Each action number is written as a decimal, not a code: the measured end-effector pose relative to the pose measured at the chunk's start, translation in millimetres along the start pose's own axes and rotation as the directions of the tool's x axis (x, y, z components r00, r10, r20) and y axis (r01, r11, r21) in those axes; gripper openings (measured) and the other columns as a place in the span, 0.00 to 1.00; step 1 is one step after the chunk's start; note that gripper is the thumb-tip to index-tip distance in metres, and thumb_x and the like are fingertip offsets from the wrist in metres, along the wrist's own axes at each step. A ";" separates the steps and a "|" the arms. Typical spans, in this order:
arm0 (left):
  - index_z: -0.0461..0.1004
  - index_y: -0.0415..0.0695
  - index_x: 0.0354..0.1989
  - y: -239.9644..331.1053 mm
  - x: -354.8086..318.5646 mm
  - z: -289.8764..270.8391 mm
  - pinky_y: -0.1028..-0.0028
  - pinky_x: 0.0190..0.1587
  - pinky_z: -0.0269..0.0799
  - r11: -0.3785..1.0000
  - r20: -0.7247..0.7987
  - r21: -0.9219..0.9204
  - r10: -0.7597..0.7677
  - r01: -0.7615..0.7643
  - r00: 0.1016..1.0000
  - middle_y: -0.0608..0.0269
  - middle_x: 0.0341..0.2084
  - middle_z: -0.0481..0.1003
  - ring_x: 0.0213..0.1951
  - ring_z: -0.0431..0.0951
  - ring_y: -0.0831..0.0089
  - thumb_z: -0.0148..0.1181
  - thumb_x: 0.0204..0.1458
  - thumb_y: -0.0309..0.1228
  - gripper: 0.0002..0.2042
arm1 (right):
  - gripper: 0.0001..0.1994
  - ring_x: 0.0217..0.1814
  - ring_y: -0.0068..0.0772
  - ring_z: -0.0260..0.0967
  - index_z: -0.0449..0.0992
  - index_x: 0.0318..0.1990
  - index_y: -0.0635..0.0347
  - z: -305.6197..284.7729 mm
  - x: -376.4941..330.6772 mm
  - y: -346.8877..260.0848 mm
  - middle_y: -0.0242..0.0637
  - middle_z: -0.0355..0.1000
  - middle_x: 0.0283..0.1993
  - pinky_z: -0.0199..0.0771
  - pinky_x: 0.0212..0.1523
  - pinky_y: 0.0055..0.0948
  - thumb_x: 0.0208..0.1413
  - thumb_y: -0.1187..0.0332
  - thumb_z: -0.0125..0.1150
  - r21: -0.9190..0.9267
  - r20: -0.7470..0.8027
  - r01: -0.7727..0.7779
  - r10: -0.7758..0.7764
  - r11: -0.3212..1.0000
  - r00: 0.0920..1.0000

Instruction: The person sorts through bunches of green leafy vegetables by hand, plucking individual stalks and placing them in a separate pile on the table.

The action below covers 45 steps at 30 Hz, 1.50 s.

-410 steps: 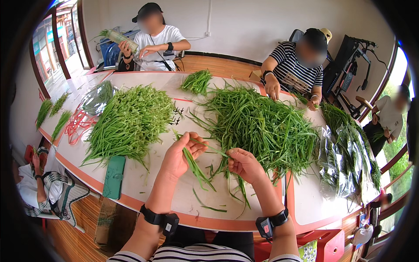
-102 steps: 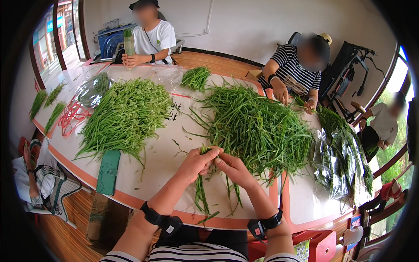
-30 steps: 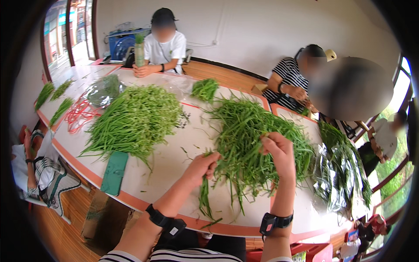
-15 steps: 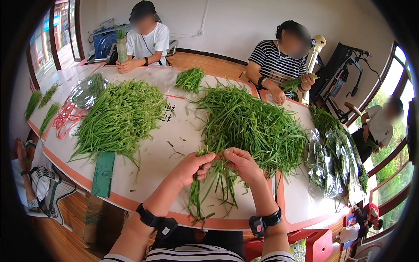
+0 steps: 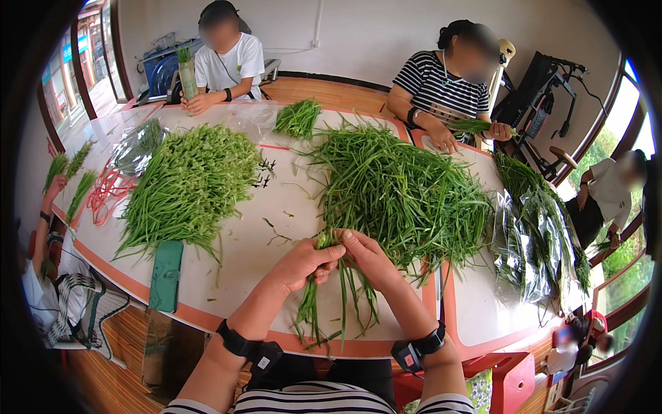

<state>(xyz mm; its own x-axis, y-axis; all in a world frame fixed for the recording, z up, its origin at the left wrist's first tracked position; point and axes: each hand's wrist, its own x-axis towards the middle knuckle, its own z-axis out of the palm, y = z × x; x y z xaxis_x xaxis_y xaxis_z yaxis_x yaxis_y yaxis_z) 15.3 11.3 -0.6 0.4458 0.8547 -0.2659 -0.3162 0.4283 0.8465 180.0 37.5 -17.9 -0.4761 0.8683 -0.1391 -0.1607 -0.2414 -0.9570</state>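
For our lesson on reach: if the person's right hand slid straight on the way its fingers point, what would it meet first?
Probably the left hand: the right hand points left across the small bunch of green stalks both hold, fingertips nearly touching.

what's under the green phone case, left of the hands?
The green phone case lies flat on the white table, beside the left pile of green stems. Whatever is directly beneath it is covered.

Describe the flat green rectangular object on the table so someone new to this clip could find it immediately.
Start at the white table with its orange rim and find the big heap of green stalks on its left half. Just below that heap's near end, by the table edge and left of the person's left hand, lies the green case. It is the only flat, solid, smooth-sided thing there; everything around it is loose stalks.
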 end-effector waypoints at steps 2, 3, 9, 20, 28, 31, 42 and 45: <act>0.66 0.45 0.25 -3.7 2.3 -10.1 0.81 0.15 0.54 0.999 -0.038 -0.044 0.021 -0.022 0.999 0.73 0.14 0.61 0.14 0.59 0.85 0.56 0.51 0.36 0.10 | 0.20 0.34 0.16 0.63 0.67 0.50 0.58 5.1 -0.4 -0.3 0.24 0.68 0.35 0.64 0.35 0.19 0.60 0.53 0.44 -0.029 0.046 0.006 -0.005 1.000 0.999; 0.68 0.44 0.27 -4.7 3.0 -13.7 0.81 0.15 0.54 0.995 -0.078 -0.088 0.038 -0.045 0.996 0.73 0.14 0.61 0.14 0.58 0.85 0.54 0.52 0.36 0.09 | 0.20 0.34 0.16 0.63 0.67 0.49 0.59 9.3 -3.0 -3.0 0.25 0.68 0.35 0.65 0.35 0.19 0.59 0.54 0.45 -0.043 0.100 0.013 -0.009 0.999 0.995; 0.72 0.42 0.37 3.9 4.6 -16.4 0.79 0.19 0.56 0.957 -0.274 -0.148 0.201 -0.248 0.940 0.73 0.16 0.61 0.16 0.58 0.82 0.52 0.54 0.38 0.12 | 0.17 0.24 0.19 0.65 0.71 0.40 0.67 8.9 -5.7 -0.1 0.29 0.67 0.22 0.67 0.28 0.20 0.60 0.59 0.46 -0.294 0.209 -0.109 0.175 0.949 0.962; 0.69 0.42 0.41 5.9 7.4 -26.2 0.78 0.27 0.63 0.867 -0.252 -0.407 0.195 -0.287 0.948 0.68 0.22 0.68 0.25 0.70 0.75 0.50 0.55 0.38 0.13 | 0.20 0.30 0.21 0.67 0.73 0.40 0.66 -4.6 -17.2 -24.3 0.33 0.72 0.30 0.68 0.34 0.20 0.56 0.54 0.51 -0.448 0.434 -0.025 0.241 0.894 0.868; 0.68 0.42 0.34 6.0 6.3 -39.8 0.81 0.19 0.52 0.857 -0.072 -0.481 0.172 -0.186 0.982 0.73 0.16 0.61 0.17 0.57 0.84 0.56 0.51 0.37 0.12 | 0.13 0.30 0.19 0.67 0.73 0.39 0.67 -34.1 6.7 -3.2 0.31 0.71 0.28 0.67 0.32 0.20 0.53 0.64 0.56 -0.466 -0.160 0.158 -0.258 0.871 0.953; 0.69 0.42 0.31 7.0 3.3 -36.9 0.81 0.20 0.54 0.887 -0.089 -0.424 0.158 -0.181 0.983 0.72 0.17 0.62 0.17 0.58 0.83 0.56 0.51 0.38 0.12 | 0.08 0.29 0.30 0.68 0.74 0.37 0.61 -8.9 9.4 -0.2 0.33 0.71 0.27 0.68 0.32 0.25 0.48 0.71 0.56 -0.749 -0.050 0.238 -0.411 0.619 0.910; 0.69 0.43 0.29 1.6 11.2 -29.7 0.70 0.33 0.68 0.929 -0.065 -0.326 0.160 -0.172 0.985 0.65 0.23 0.70 0.26 0.71 0.69 0.48 0.55 0.39 0.12 | 0.10 0.58 0.47 0.52 0.72 0.34 0.53 3.4 53.3 23.3 0.38 0.62 0.48 0.62 0.46 0.40 0.39 0.72 0.56 -0.929 0.303 0.138 -0.494 -0.342 0.815; 0.68 0.43 0.32 4.1 6.6 -29.9 0.70 0.33 0.69 0.935 -0.039 -0.321 0.143 -0.148 0.989 0.67 0.22 0.69 0.24 0.71 0.70 0.47 0.55 0.39 0.12 | 0.09 0.55 0.44 0.57 0.73 0.32 0.55 -1.2 49.3 11.6 0.38 0.66 0.43 0.63 0.45 0.38 0.39 0.72 0.58 -0.971 0.241 0.199 -0.571 -0.136 0.785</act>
<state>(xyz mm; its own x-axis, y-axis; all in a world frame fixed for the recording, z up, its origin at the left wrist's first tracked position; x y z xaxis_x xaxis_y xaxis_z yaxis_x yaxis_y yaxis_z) -8.1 27.4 -12.6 0.3625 0.9182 -0.1599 -0.6311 0.3681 0.6828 155.7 78.1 -36.1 -0.4901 0.7154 0.4980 0.7664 0.6259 -0.1448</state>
